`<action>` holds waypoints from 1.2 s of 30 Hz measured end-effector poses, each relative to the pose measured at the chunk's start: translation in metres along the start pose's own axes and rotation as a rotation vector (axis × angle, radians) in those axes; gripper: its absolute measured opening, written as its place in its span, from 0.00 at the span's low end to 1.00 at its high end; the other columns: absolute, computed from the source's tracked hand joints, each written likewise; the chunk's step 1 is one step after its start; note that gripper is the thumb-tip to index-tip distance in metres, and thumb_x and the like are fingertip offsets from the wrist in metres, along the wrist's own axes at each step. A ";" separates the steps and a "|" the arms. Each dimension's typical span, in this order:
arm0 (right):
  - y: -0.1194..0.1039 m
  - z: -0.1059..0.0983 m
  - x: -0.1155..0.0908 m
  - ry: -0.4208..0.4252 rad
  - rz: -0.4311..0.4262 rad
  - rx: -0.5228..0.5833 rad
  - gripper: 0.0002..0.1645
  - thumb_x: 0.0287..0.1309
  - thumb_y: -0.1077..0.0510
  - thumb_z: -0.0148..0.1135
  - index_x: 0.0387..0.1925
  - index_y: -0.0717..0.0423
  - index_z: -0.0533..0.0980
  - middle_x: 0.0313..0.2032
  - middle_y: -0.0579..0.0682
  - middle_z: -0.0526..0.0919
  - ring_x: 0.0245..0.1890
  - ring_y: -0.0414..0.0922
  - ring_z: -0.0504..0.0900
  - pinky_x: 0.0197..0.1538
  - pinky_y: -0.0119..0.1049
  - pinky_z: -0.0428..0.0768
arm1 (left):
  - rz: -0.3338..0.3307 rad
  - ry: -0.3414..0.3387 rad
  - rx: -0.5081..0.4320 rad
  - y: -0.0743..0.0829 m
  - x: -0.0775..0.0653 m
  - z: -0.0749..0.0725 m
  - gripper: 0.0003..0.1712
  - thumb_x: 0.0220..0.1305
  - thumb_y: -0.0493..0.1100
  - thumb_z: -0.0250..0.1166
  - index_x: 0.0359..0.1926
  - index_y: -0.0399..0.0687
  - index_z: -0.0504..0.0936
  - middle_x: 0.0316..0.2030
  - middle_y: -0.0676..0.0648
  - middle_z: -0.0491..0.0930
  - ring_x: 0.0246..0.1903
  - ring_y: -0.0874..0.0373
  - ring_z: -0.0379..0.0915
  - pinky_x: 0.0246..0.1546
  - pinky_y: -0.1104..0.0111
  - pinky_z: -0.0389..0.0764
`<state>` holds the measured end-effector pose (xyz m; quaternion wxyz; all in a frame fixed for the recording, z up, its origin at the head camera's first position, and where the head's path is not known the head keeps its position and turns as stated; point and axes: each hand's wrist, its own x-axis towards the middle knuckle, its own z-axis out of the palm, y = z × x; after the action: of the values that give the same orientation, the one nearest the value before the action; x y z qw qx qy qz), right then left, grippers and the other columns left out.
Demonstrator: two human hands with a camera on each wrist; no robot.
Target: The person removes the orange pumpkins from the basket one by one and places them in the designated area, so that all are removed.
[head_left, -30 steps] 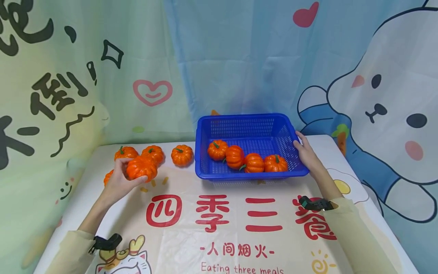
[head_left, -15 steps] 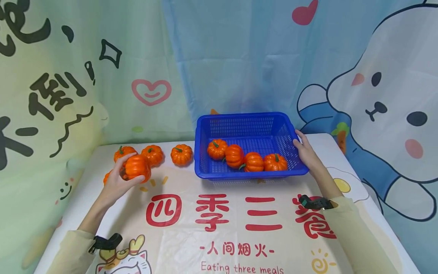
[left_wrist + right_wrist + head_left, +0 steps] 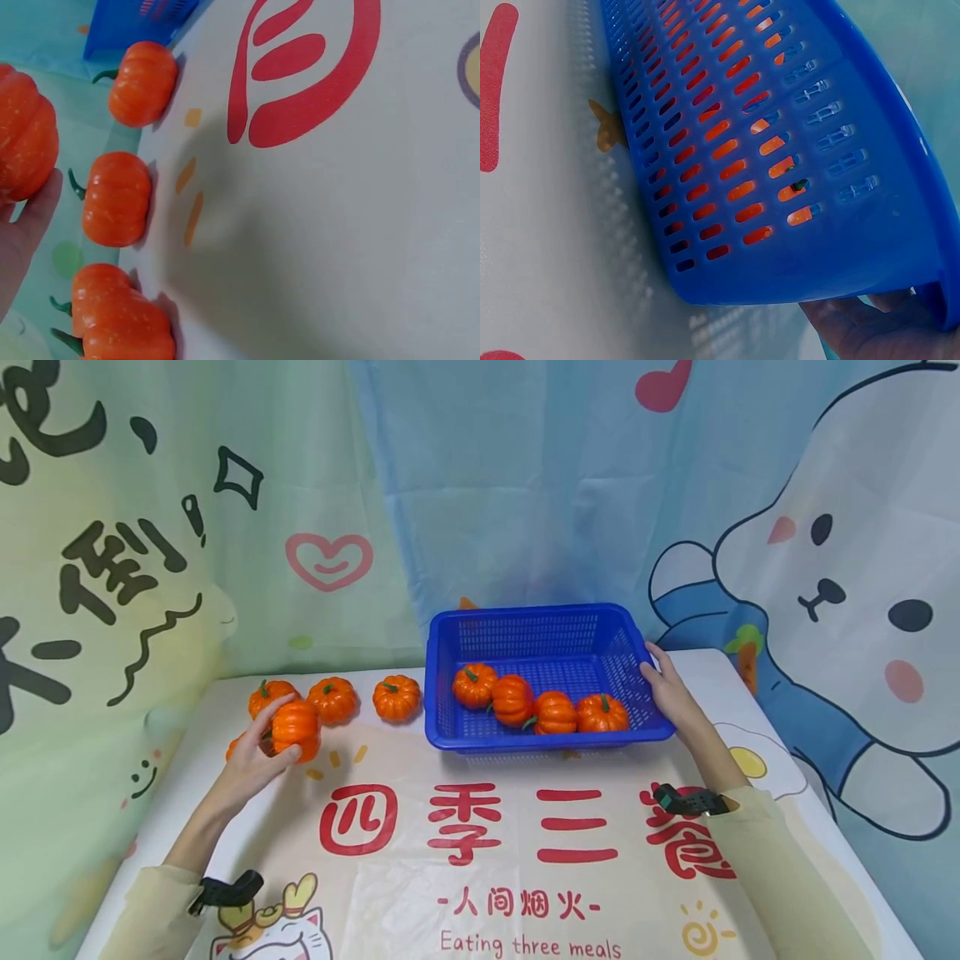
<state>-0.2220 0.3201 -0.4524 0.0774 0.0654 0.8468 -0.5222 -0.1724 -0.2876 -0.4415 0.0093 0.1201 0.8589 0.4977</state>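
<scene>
My left hand (image 3: pixel 253 762) grips a small orange pumpkin (image 3: pixel 297 728) above the left side of the table, thumb and fingers on its sides. In the left wrist view, this pumpkin (image 3: pixel 24 135) is partly cut off at the left edge, with fingertips beneath it. My right hand (image 3: pixel 670 693) holds the right end of a blue slotted basket (image 3: pixel 525 645), its thumb inside the rim. Several pumpkins (image 3: pixel 512 700) with green stems lie along the basket's near side. The right wrist view shows orange through the slots of the basket (image 3: pixel 735 277), and fingers (image 3: pixel 855 326) under its rim.
Left of the basket stand more pumpkins (image 3: pixel 397 698) in a row along the table's back edge. Another pumpkin (image 3: pixel 234 746) is mostly hidden behind my left hand. A printed cloth (image 3: pixel 405 877) covers the table (image 3: pixel 750 693), and a patterned curtain (image 3: pixel 487 510) hangs behind.
The pumpkin in my left hand has turned and shifted slightly left, showing a different side. My right hand stays on the basket, and the pumpkins inside keep their places.
</scene>
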 end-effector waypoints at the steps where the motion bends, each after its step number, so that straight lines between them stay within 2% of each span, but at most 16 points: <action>1: 0.000 0.000 0.000 0.000 0.000 -0.002 0.37 0.75 0.41 0.27 0.77 0.43 0.30 0.76 0.64 0.36 0.74 0.69 0.44 0.70 0.71 0.44 | -0.002 -0.002 0.010 0.000 -0.001 0.000 0.39 0.66 0.37 0.61 0.74 0.53 0.55 0.53 0.60 0.65 0.44 0.66 0.70 0.39 0.76 0.79; 6: 0.001 0.000 0.002 -0.003 0.007 0.000 0.37 0.75 0.42 0.27 0.76 0.41 0.30 0.76 0.63 0.36 0.74 0.69 0.45 0.70 0.71 0.44 | -0.031 0.016 0.042 0.002 -0.003 0.001 0.39 0.66 0.42 0.63 0.74 0.56 0.58 0.58 0.53 0.66 0.46 0.66 0.69 0.39 0.76 0.80; 10: 0.001 0.001 0.001 -0.003 0.007 0.005 0.36 0.75 0.42 0.27 0.76 0.41 0.30 0.77 0.63 0.36 0.74 0.68 0.44 0.70 0.71 0.44 | -0.008 0.030 0.121 0.003 -0.002 0.002 0.37 0.62 0.42 0.67 0.70 0.54 0.64 0.60 0.44 0.64 0.50 0.59 0.65 0.41 0.77 0.77; 14: 0.000 0.001 0.000 -0.002 0.005 0.003 0.36 0.75 0.42 0.26 0.76 0.41 0.30 0.76 0.63 0.36 0.74 0.68 0.44 0.70 0.71 0.44 | 0.024 0.045 0.237 0.000 -0.001 0.006 0.38 0.55 0.44 0.73 0.67 0.48 0.69 0.57 0.37 0.65 0.52 0.48 0.64 0.42 0.69 0.76; 16: -0.001 0.001 -0.001 0.001 0.004 -0.002 0.37 0.75 0.41 0.26 0.77 0.41 0.30 0.76 0.63 0.36 0.74 0.69 0.44 0.70 0.71 0.44 | 0.018 0.056 0.262 -0.001 -0.001 0.008 0.43 0.52 0.46 0.75 0.67 0.45 0.66 0.56 0.35 0.67 0.53 0.44 0.66 0.44 0.61 0.77; 18: -0.001 0.001 -0.001 0.004 0.002 -0.007 0.37 0.75 0.41 0.27 0.77 0.42 0.30 0.76 0.63 0.36 0.74 0.69 0.44 0.70 0.71 0.44 | 0.002 0.069 0.271 -0.003 -0.002 0.011 0.47 0.51 0.47 0.76 0.68 0.43 0.62 0.58 0.34 0.68 0.54 0.42 0.66 0.46 0.59 0.77; 21: -0.002 0.001 -0.002 0.005 0.002 -0.008 0.37 0.75 0.41 0.27 0.77 0.42 0.30 0.76 0.63 0.37 0.74 0.69 0.44 0.70 0.71 0.44 | -0.050 0.090 0.253 -0.004 -0.003 0.013 0.51 0.52 0.50 0.75 0.69 0.39 0.56 0.60 0.33 0.67 0.55 0.40 0.66 0.50 0.50 0.78; 25: -0.001 0.002 -0.001 0.001 0.006 -0.002 0.37 0.75 0.41 0.27 0.77 0.41 0.30 0.76 0.63 0.37 0.74 0.69 0.44 0.70 0.71 0.44 | -0.142 0.138 0.225 -0.007 -0.005 0.020 0.50 0.55 0.54 0.73 0.69 0.39 0.56 0.61 0.32 0.65 0.57 0.37 0.64 0.54 0.41 0.75; 28: -0.002 0.002 -0.001 -0.001 0.008 0.000 0.37 0.75 0.41 0.27 0.77 0.41 0.30 0.76 0.63 0.36 0.74 0.69 0.44 0.70 0.72 0.44 | -0.177 0.175 0.206 -0.011 -0.006 0.027 0.47 0.55 0.54 0.72 0.68 0.41 0.59 0.61 0.34 0.65 0.57 0.38 0.65 0.55 0.41 0.74; 32: -0.001 0.002 -0.001 -0.001 0.007 0.000 0.37 0.75 0.41 0.27 0.77 0.42 0.30 0.76 0.64 0.37 0.74 0.69 0.44 0.69 0.72 0.45 | -0.187 0.182 0.203 -0.018 -0.006 0.036 0.43 0.56 0.53 0.72 0.66 0.43 0.62 0.61 0.36 0.67 0.57 0.40 0.65 0.56 0.42 0.73; 36: -0.001 0.002 -0.001 0.000 0.006 -0.002 0.37 0.75 0.41 0.27 0.77 0.42 0.30 0.76 0.64 0.37 0.74 0.69 0.45 0.69 0.72 0.45 | -0.215 0.162 0.204 -0.022 -0.004 0.045 0.48 0.56 0.55 0.71 0.69 0.43 0.57 0.62 0.35 0.65 0.59 0.39 0.63 0.57 0.41 0.73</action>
<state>-0.2212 0.3180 -0.4520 0.0789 0.0678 0.8470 -0.5213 -0.1665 -0.2609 -0.4836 -0.0187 -0.0127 0.9109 0.4119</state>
